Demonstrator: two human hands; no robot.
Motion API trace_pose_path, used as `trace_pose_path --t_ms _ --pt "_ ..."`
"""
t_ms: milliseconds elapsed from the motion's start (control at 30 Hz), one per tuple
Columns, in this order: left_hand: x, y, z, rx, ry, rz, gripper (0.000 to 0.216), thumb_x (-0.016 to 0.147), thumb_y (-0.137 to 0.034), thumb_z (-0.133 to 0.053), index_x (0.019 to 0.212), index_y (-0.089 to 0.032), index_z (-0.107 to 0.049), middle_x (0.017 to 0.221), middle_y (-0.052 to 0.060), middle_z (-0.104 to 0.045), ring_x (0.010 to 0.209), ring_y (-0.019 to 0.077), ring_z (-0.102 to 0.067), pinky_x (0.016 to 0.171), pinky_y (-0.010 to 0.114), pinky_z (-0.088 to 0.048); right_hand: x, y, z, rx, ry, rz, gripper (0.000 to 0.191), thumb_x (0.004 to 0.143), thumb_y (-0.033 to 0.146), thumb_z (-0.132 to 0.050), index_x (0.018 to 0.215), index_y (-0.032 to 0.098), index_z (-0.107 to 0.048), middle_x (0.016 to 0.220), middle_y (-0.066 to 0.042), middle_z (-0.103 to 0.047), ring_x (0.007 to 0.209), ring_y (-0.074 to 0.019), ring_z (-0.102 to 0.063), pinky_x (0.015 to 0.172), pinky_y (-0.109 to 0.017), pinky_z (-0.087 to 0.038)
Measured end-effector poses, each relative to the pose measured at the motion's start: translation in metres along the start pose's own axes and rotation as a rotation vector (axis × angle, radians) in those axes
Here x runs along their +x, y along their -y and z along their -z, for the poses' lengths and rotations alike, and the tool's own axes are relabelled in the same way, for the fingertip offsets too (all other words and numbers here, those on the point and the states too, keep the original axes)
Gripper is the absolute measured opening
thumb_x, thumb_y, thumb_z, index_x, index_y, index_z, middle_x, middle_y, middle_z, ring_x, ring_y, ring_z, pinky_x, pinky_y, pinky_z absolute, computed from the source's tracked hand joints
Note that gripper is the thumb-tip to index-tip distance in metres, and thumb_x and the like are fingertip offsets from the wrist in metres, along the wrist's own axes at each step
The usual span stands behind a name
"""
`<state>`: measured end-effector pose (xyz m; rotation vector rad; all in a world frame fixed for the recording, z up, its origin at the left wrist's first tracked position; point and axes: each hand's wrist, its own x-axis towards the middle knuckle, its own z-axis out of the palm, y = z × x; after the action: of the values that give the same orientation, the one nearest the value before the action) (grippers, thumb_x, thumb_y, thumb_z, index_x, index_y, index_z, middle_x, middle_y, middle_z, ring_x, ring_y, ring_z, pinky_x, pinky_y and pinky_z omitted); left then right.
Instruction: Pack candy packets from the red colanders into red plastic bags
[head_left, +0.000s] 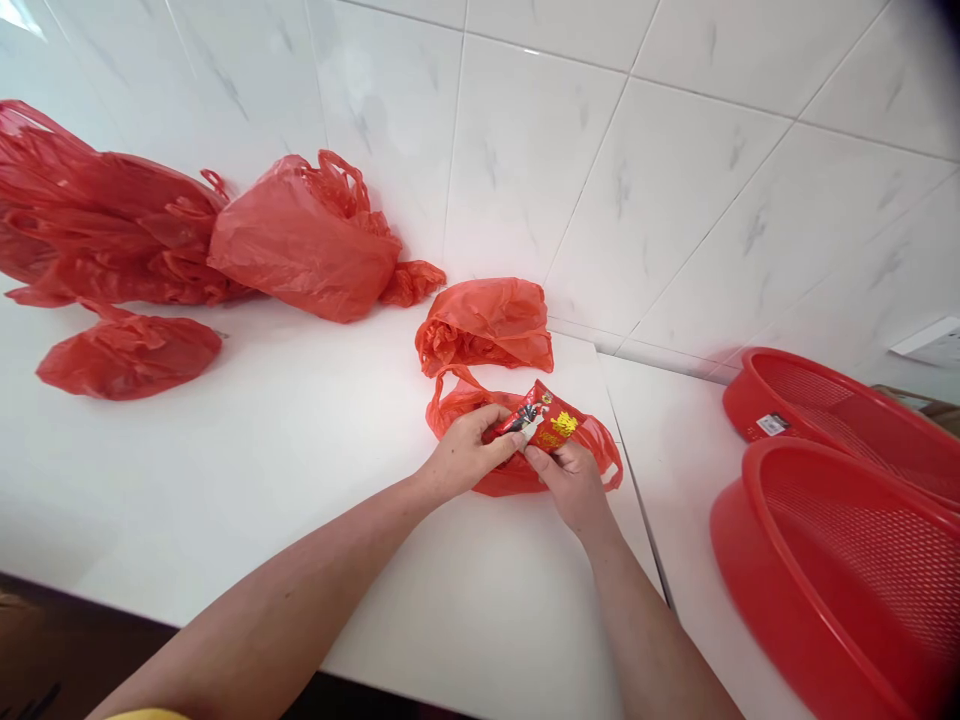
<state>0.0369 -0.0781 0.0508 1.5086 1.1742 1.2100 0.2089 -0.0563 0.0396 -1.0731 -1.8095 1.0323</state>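
Observation:
Both hands grip a small red printed packet (553, 424) with yellow lettering and a black-and-white picture. My left hand (474, 452) pinches its left end between thumb and fingers. At its lower right edge, my right hand (568, 482) is closed on it, thumb on top. Directly under the packet lies an open red plastic bag (506, 483), its handle loops spread left and right; what it contains is hidden. Just behind it, against the wall side, rests another crumpled red plastic bag (495, 315).
Bulky red plastic bags (307, 235) stand along the tiled wall at left, with a smaller tied bag (131, 355) before them. Two red plastic baskets (780, 540) with mesh sides sit at right. A seam (637, 470) divides the white tabletop (300, 430).

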Motion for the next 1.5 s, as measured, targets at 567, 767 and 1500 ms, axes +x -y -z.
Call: trace_pose_path --t_ms 567,767,1500 --pt "-0.0010 -0.0024 -0.0019 -0.060 -0.025 -0.017 0.018 0.082 -0.037 -0.058 0.081 -0.019 -0.060 0.071 0.000 -0.056 0.065 0.0142 -0.050 0.057 0.025 -0.041 0.0000 0.0010 -0.0020 0.003 0.050 -0.062 0.039 0.082 0.050 -0.054 0.060 0.020 -0.043 0.055 0.003 -0.037 0.052 -0.0107 -0.033 0.047 -0.025 -0.028" --pt "-0.0014 -0.0046 -0.0019 -0.061 -0.027 0.003 0.021 0.079 -0.039 -0.061 0.079 -0.018 -0.061 0.071 0.001 -0.057 0.067 0.0154 -0.053 0.058 0.026 -0.042 -0.0016 0.0031 -0.0065 -0.035 0.073 -0.077 0.032 0.081 0.047 -0.058 0.070 0.018 -0.054 0.060 0.002 -0.046 0.056 -0.0118 -0.039 0.050 -0.026 -0.032" --pt "0.0030 0.0029 -0.0004 -0.095 -0.017 0.008 0.020 0.079 -0.036 -0.064 0.079 -0.017 -0.060 0.071 0.000 -0.057 0.065 0.0134 -0.053 0.058 0.025 -0.042 -0.0006 0.0044 -0.0037 0.058 0.011 0.011 0.031 0.083 0.051 -0.055 0.087 0.021 -0.059 0.069 -0.001 -0.054 0.060 -0.0156 -0.049 0.053 -0.028 -0.041"
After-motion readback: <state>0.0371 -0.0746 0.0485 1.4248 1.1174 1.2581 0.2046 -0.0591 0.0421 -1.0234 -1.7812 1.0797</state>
